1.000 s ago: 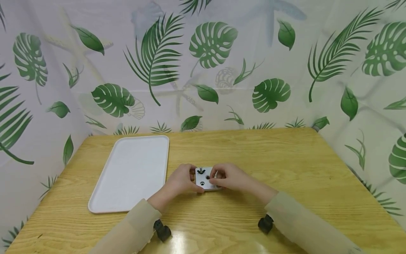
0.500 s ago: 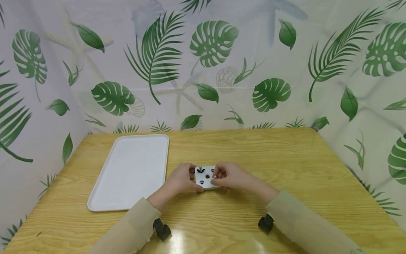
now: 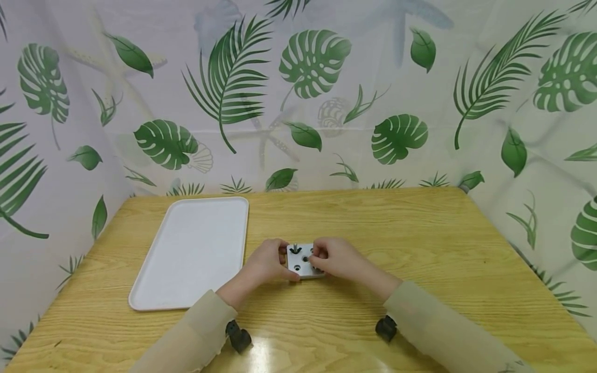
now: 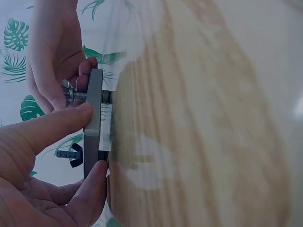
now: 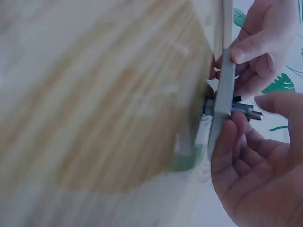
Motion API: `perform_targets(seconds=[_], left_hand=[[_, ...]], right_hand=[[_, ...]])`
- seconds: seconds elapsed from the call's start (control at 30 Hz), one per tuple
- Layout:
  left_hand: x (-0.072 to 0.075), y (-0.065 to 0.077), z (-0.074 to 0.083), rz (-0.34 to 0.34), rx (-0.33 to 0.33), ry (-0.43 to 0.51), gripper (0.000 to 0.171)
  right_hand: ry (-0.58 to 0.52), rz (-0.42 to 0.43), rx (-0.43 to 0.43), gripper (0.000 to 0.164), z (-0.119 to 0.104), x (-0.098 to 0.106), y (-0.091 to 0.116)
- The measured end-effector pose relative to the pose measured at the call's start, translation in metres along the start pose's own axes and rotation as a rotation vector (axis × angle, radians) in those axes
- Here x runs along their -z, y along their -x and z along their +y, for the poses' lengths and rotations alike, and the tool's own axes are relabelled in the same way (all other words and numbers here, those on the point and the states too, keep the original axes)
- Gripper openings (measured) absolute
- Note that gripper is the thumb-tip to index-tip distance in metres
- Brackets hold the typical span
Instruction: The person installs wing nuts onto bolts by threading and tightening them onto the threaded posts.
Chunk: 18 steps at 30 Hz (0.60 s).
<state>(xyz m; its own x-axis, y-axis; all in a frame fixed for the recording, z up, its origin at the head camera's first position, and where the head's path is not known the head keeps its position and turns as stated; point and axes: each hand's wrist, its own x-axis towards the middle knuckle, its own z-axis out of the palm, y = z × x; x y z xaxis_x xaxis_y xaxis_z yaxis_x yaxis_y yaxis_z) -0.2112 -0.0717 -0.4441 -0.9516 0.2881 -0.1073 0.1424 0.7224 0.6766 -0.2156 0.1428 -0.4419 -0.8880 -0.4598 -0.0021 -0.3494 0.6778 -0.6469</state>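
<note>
A flat silver metal plate [image 3: 305, 265] with round holes is held on edge-side by my left hand [image 3: 266, 263], thumb on its near edge and fingers at the far left. At its far-left corner a bolt carries a black wing nut [image 3: 296, 250]; in the left wrist view that black wing nut [image 4: 75, 156] sits against the plate [image 4: 94, 123]. My right hand [image 3: 342, 257] is curled over the plate's right side. Its fingertips are at a silver wing nut [image 4: 67, 90] on a second bolt, pinching it; in the head view they hide it.
Left of the hands lies a white rectangular tray [image 3: 196, 254] on the wooden table [image 3: 396, 233]. A leaf-patterned cloth [image 3: 308, 103] hangs behind the table and at its sides. Bolt ends stick out below the plate.
My right hand's fingers have shifted about the silver wing nut, which showed half a second ago and is now covered; the right wrist moved slightly left. The left hand keeps its hold.
</note>
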Motion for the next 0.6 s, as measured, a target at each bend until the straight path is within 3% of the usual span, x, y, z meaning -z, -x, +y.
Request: perform_targets(seconds=[0.07,0.17,0.27,0.6], left_hand=[[0.0,0.0,0.0,-0.002,0.005,0.0,0.08],[0.0,-0.001,-0.001,-0.002,0.007,-0.008,0.081],[0.0,-0.001,-0.001,0.001,0.005,-0.016,0.082],[-0.001,-0.002,-0.001,-0.002,-0.004,-0.004,0.082]], right_hand=[[0.01,-0.029,0.042,0.011,0.001,0.003,0.002],[0.03,-0.065,0.107,0.027,0.002,0.008,0.005],[0.027,-0.086,0.149,0.031,0.004,0.012,0.006],[-0.056,-0.089,0.111,0.017,0.007,0.015,0.008]])
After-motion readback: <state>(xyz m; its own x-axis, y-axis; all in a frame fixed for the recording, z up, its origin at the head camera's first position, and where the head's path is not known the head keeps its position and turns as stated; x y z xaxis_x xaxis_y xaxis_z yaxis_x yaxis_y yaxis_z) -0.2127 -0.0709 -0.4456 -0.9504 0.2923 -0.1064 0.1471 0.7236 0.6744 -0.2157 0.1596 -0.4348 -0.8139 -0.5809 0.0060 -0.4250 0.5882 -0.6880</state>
